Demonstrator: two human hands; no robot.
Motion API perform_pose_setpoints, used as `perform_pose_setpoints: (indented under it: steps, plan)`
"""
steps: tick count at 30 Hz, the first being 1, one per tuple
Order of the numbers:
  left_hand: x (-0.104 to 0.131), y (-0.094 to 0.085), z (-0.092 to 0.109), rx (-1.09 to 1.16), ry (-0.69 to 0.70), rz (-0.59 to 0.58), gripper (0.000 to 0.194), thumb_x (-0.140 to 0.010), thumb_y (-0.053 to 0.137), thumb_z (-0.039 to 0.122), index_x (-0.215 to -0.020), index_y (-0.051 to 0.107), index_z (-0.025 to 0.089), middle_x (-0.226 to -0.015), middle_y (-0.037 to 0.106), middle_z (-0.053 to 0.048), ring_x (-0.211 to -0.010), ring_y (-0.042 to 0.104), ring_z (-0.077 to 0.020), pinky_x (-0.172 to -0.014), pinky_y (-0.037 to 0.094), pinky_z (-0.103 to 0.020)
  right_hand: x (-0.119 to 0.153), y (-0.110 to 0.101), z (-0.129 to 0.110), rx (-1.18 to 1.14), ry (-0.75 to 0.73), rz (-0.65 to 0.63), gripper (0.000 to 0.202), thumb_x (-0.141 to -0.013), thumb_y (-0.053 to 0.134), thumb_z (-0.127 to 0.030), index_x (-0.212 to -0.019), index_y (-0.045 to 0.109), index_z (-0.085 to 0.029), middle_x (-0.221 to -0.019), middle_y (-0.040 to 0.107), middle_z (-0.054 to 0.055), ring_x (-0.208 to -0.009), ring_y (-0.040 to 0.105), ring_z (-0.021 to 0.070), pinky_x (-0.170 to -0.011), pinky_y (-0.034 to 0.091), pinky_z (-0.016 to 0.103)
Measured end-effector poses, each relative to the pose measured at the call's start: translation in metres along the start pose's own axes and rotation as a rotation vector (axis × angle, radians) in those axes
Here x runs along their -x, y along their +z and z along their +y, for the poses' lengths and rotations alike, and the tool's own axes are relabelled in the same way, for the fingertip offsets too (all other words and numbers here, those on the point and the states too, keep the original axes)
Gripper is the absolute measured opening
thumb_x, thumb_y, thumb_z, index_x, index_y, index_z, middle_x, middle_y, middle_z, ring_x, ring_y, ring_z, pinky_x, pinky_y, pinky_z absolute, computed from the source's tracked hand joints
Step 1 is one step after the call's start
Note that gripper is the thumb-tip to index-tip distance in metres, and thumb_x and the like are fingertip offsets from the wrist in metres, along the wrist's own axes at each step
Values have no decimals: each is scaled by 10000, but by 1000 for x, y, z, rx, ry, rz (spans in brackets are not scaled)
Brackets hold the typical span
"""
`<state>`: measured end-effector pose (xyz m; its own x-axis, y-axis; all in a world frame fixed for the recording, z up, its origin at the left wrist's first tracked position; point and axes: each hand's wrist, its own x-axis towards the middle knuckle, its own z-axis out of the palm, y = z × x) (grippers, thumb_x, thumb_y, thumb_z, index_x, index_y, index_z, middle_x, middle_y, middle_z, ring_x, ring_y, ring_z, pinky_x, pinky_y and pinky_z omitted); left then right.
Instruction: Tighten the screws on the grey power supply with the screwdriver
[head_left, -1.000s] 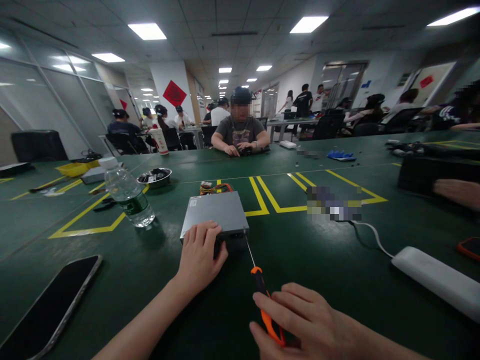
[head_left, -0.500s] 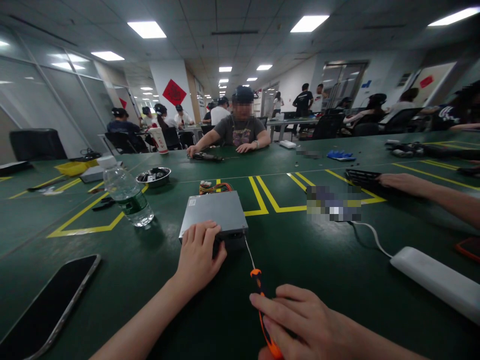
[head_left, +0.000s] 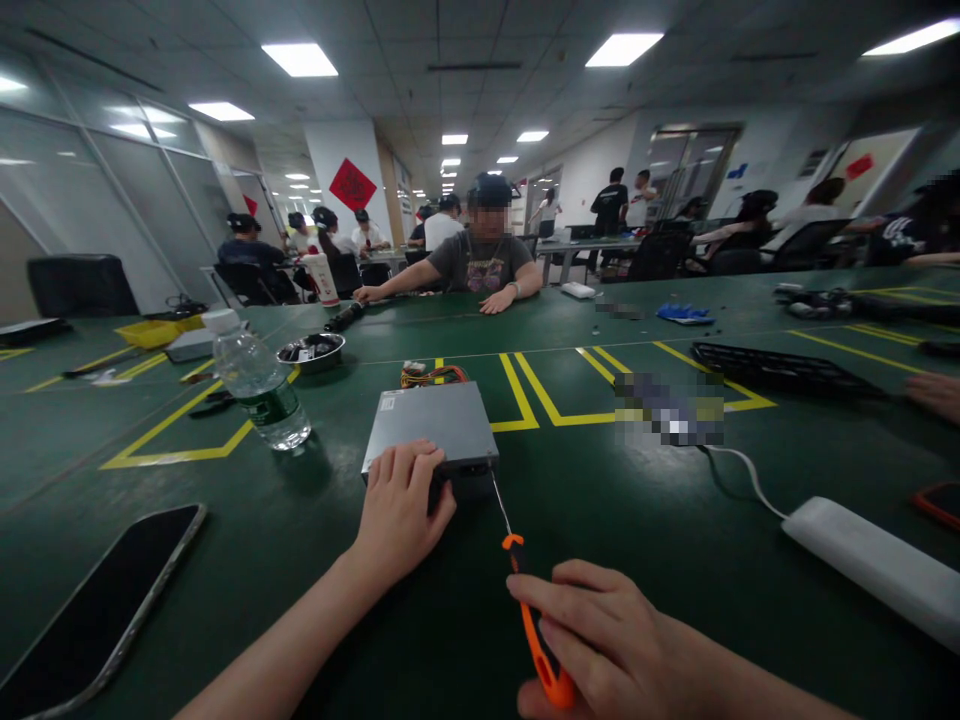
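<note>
A grey metal computer power supply [head_left: 431, 420] lies flat on the green table, its coloured cables [head_left: 435, 374] bunched behind it. My left hand [head_left: 405, 500] grips its near left edge, fingers on top and thumb against the front side. In my right hand [head_left: 600, 630] is an orange and black screwdriver [head_left: 536, 625], held by its handle between thumb and fingers. The slim shaft points away from me, and its tip meets the front face near the right corner, beside the power socket. The screw itself is too small to make out.
Left of the power supply stand a water bottle [head_left: 259, 385] and a metal bowl [head_left: 311, 350] with small parts. A phone [head_left: 105, 600] lies near left, a white power strip [head_left: 870, 560] near right. Beyond are a black panel [head_left: 780, 370] and a seated person [head_left: 480, 255].
My right fingers have shifted slightly round the screwdriver handle; its tip stays at the same corner. The person opposite has moved a dark object leftward. At right, another person's hand has left the black panel.
</note>
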<state>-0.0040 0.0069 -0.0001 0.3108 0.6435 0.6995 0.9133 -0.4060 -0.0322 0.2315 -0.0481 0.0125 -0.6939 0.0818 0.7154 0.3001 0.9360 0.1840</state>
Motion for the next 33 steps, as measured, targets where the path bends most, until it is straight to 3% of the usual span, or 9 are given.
perform_pose_setpoints:
  steps: [6, 13, 20, 25, 33]
  plan:
    - [1, 1, 0, 9, -10, -9, 245, -791, 518, 232, -1027, 480, 179, -1060, 536, -100, -973, 478, -249, -795, 413, -397, -7, -6, 3, -63, -31, -111, 295, -971, 337, -311, -1018, 567, -133, -935, 668, 127, -712, 641, 160, -667, 518, 296]
    - [1, 2, -1, 16, -13, -7, 255, -789, 516, 230, -1039, 479, 194, -1058, 541, -94, -969, 488, -250, -796, 413, -408, 1, 0, 0, -19, -4, -69, 287, -947, 432, -337, -815, 578, -128, -988, 659, 148, -718, 637, 155, -729, 506, 303]
    - [1, 1, 0, 17, -10, -2, 248, -787, 517, 227, -1029, 485, 187, -1049, 549, -98, -974, 490, -248, -805, 417, -405, -9, -6, 3, -80, -19, -119, 315, -972, 327, -327, -1016, 558, -117, -953, 669, 137, -764, 650, 173, -689, 522, 304]
    - [1, 1, 0, 7, -14, -8, 240, -788, 518, 232, -1022, 488, 185, -1059, 544, -99, -974, 491, -249, -807, 413, -401, -9, -4, 1, -40, -20, -90, 255, -952, 389, -290, -915, 581, -126, -931, 677, 131, -653, 642, 156, -647, 523, 297]
    - [1, 1, 0, 24, -14, 11, 249, -781, 527, 224, -1025, 497, 180, -1046, 560, -92, -974, 501, -241, -819, 416, -398, -9, -6, 2, -56, 18, -93, 258, -962, 299, -138, -974, 556, -124, -973, 680, 106, -811, 650, 143, -759, 506, 259]
